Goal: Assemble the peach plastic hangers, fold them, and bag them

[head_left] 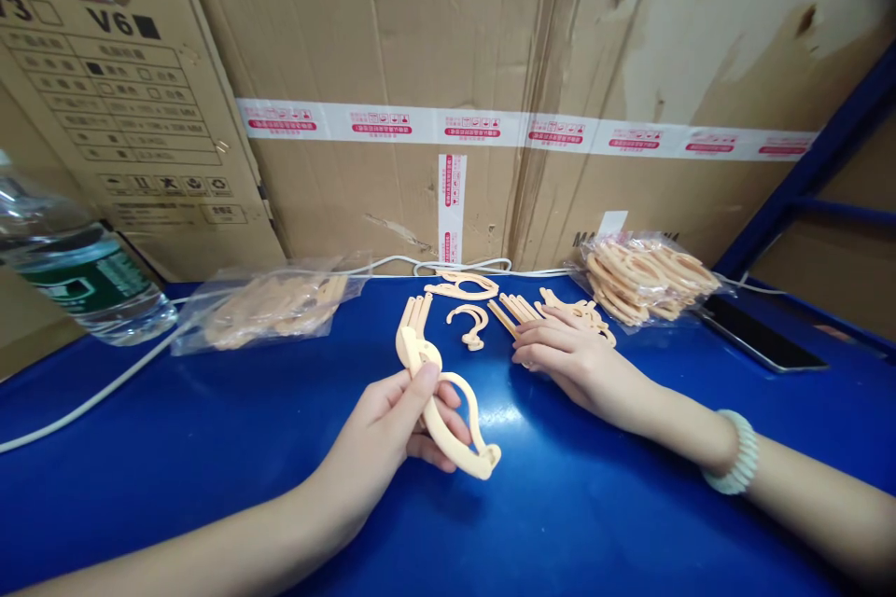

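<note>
My left hand [402, 415] grips a cream plastic hanger part [458, 448], a curved loop-shaped arm, between thumb and fingers. Behind its upper end lie several slim arm pieces [413, 312] on the table. My right hand [584, 359] rests over a group of straight strips [509, 310] and small parts [578, 306], its fingers stretched out and slightly bent; the fingertips partly cover what they touch. Between the hands lies a loose hanger hook [470, 325]. Another looped hanger piece [466, 285] sits farther back.
Clear bags of cream parts lie at the left [270, 303] and right [640, 275]. A phone [763, 336] is at the far right, a water bottle [84, 270] at the left. A white cable [105, 392] crosses the blue table [560, 504]. Cardboard boxes [392, 196] stand behind.
</note>
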A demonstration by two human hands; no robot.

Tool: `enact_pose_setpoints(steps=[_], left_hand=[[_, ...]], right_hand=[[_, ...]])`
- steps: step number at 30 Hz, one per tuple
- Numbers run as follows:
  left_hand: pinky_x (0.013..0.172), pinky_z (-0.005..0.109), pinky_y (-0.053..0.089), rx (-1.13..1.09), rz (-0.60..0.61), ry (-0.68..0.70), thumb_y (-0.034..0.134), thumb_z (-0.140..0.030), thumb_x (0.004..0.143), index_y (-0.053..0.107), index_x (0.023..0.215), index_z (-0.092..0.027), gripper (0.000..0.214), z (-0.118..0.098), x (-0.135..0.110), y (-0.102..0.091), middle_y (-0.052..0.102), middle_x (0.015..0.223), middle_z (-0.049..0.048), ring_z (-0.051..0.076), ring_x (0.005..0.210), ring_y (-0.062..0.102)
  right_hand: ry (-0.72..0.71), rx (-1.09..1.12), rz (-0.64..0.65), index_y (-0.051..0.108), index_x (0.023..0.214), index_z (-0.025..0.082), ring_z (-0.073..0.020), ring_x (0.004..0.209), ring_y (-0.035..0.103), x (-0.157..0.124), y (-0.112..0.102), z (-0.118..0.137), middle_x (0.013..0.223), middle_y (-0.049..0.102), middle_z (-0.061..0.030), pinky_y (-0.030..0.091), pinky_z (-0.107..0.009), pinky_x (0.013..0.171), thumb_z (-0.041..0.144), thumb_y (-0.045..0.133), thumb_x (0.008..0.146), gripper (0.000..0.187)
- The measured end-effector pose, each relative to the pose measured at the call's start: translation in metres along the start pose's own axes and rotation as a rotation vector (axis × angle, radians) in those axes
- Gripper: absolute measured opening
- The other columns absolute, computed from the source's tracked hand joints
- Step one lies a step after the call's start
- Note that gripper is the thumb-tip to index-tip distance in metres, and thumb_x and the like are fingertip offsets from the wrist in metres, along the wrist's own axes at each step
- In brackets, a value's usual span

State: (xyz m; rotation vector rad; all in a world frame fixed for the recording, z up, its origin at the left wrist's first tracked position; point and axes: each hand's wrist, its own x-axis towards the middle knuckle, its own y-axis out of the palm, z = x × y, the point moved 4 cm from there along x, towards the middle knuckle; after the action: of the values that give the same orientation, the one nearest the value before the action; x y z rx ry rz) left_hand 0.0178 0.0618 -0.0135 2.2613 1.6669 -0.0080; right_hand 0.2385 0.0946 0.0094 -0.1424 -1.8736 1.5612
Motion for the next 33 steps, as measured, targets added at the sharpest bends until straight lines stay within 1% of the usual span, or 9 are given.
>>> enact_pose_setpoints(steps=[5, 9, 13, 16, 19, 24, 27, 30, 33], left_hand=[[0.049, 0.020, 0.050, -0.006, -0.004, -0.012, 0.075, -0.062, 0.073, 0.062, 0.080, -0.012, 0.052, -0.002, 0.000, 0.001, 0.071, 0.062, 0.0064, 0.016, 0.053, 0.067], [0.053, 0.024, 0.051, -0.042, 0.002, -0.027, 0.069, -0.064, 0.076, 0.062, 0.088, -0.011, 0.054, -0.007, -0.001, 0.002, 0.071, 0.065, 0.0074, 0.019, 0.059, 0.069], [0.063, 0.025, 0.053, 0.006, 0.037, -0.022, 0.074, -0.044, 0.076, 0.063, 0.093, -0.012, 0.037, -0.009, -0.001, 0.003, 0.071, 0.077, 0.0058, 0.020, 0.074, 0.068], [0.066, 0.025, 0.053, 0.011, 0.052, -0.024, 0.071, -0.033, 0.080, 0.063, 0.100, -0.013, 0.029, -0.007, -0.001, 0.002, 0.069, 0.081, 0.0040, 0.018, 0.078, 0.067], [0.068, 0.025, 0.052, -0.011, 0.055, -0.013, 0.068, -0.032, 0.083, 0.059, 0.113, -0.013, 0.037, -0.006, 0.000, 0.001, 0.068, 0.083, 0.0042, 0.018, 0.080, 0.065], [0.066, 0.025, 0.050, -0.020, 0.063, 0.007, 0.071, -0.034, 0.083, 0.053, 0.122, -0.013, 0.047, -0.004, 0.001, 0.000, 0.067, 0.080, 0.0030, 0.017, 0.075, 0.062], [0.064, 0.023, 0.048, 0.046, 0.106, 0.070, 0.069, -0.040, 0.085, 0.061, 0.100, -0.013, 0.032, -0.004, 0.001, 0.001, 0.062, 0.075, 0.0006, 0.012, 0.067, 0.058], [0.059, 0.021, 0.046, 0.162, 0.150, 0.130, 0.066, -0.046, 0.088, 0.059, 0.077, -0.014, 0.034, -0.009, 0.000, 0.002, 0.058, 0.072, -0.0002, 0.011, 0.063, 0.056], [0.053, 0.021, 0.045, 0.253, 0.199, 0.157, 0.063, -0.049, 0.089, 0.059, 0.082, -0.017, 0.034, -0.018, -0.001, 0.003, 0.056, 0.071, -0.0015, 0.012, 0.059, 0.058]], right_hand=[[0.036, -0.054, 0.016, 0.066, 0.112, 0.018, -0.0252, 0.110, 0.061, 0.000, 0.005, -0.002, 0.109, 0.070, -0.0108, 0.039, -0.055, 0.104, 0.015, 0.045, 0.100, 0.024], [0.077, -0.063, 0.022, 0.065, 0.118, 0.016, -0.0269, 0.111, 0.060, 0.000, 0.005, -0.003, 0.112, 0.069, -0.0128, 0.044, -0.053, 0.101, 0.017, 0.046, 0.100, 0.026], [0.097, -0.056, 0.023, 0.063, 0.119, 0.013, -0.0278, 0.111, 0.059, 0.001, 0.003, -0.001, 0.114, 0.067, -0.0147, 0.046, -0.049, 0.098, 0.017, 0.045, 0.101, 0.026], [0.117, -0.059, 0.008, 0.064, 0.115, 0.014, -0.0273, 0.108, 0.060, 0.001, -0.002, 0.000, 0.111, 0.067, -0.0139, 0.047, -0.047, 0.095, 0.018, 0.046, 0.100, 0.024], [0.119, -0.067, 0.012, 0.062, 0.117, 0.015, -0.0272, 0.109, 0.059, 0.000, -0.007, -0.002, 0.111, 0.067, -0.0130, 0.045, -0.048, 0.096, 0.019, 0.048, 0.099, 0.023], [0.111, -0.073, 0.063, 0.064, 0.115, 0.018, -0.0285, 0.110, 0.059, -0.002, -0.009, -0.006, 0.111, 0.067, -0.0121, 0.044, -0.052, 0.097, 0.021, 0.050, 0.098, 0.022], [0.107, -0.051, -0.020, 0.058, 0.126, 0.016, -0.0283, 0.114, 0.057, 0.000, -0.013, 0.006, 0.120, 0.065, -0.0147, 0.046, -0.051, 0.097, 0.019, 0.048, 0.098, 0.029], [-0.002, -0.032, -0.136, 0.052, 0.135, 0.012, -0.0292, 0.123, 0.052, 0.002, -0.020, 0.034, 0.133, 0.057, -0.0182, 0.046, -0.049, 0.099, 0.016, 0.047, 0.097, 0.038], [-0.210, -0.101, -0.122, 0.055, 0.134, 0.012, -0.0308, 0.125, 0.050, 0.003, -0.023, 0.065, 0.135, 0.060, -0.0139, 0.041, -0.050, 0.104, 0.014, 0.043, 0.098, 0.038]])
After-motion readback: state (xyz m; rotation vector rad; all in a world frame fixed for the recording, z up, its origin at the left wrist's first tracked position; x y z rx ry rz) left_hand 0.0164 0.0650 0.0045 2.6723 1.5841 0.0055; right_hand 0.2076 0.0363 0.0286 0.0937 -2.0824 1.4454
